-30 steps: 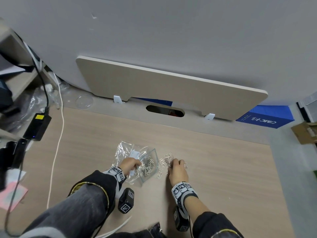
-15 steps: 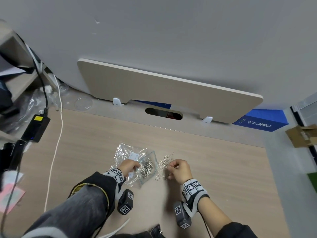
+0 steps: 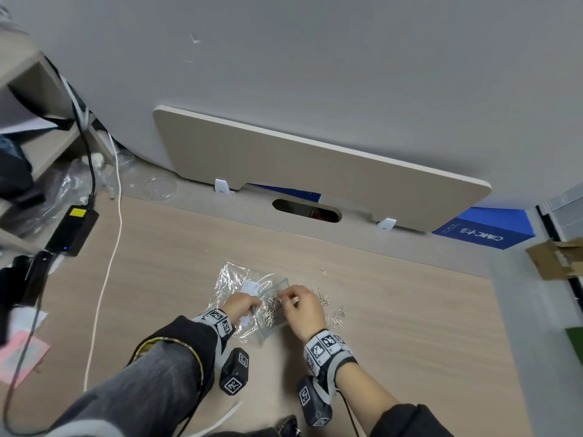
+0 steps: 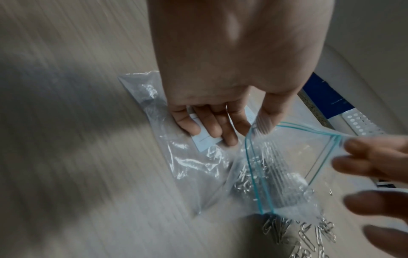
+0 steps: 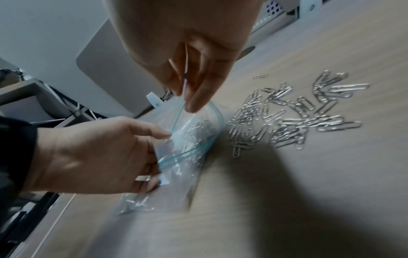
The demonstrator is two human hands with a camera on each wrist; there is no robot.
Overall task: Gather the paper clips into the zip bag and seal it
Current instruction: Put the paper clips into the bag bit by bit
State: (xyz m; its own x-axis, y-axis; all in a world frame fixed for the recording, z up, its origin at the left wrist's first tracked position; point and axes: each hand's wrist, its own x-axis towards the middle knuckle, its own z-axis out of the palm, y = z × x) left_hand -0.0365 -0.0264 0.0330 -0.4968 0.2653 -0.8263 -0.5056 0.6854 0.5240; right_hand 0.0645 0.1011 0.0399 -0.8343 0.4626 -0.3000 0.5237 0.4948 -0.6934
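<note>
A small clear zip bag [image 3: 273, 307] with a teal zip rim lies on the wooden desk [image 3: 394, 357], mouth held open, with several paper clips inside. My left hand [image 3: 241, 305] pinches the near side of its rim [image 4: 248, 139] with the thumb, while the other fingers rest on a white label. My right hand [image 3: 295, 305] is over the mouth and pinches the far side of the rim [image 5: 184, 97] between thumb and finger. A heap of loose silver paper clips [image 5: 287, 118] lies on the desk just right of the bag [image 3: 334, 313]. One clip [image 3: 324, 272] lies apart, farther back.
A crinkled clear plastic bag [image 3: 233, 279] lies under and behind the zip bag. At the left are a black power adapter [image 3: 71, 230], a white cable [image 3: 107, 279] and pink paper [image 3: 22, 354]. A wooden panel [image 3: 315, 171] stands at the desk's back, with a blue box [image 3: 482, 231] to its right.
My right hand has left the heap of loose clips and moved left onto the bag's mouth. The left hand has kept its hold on the bag.
</note>
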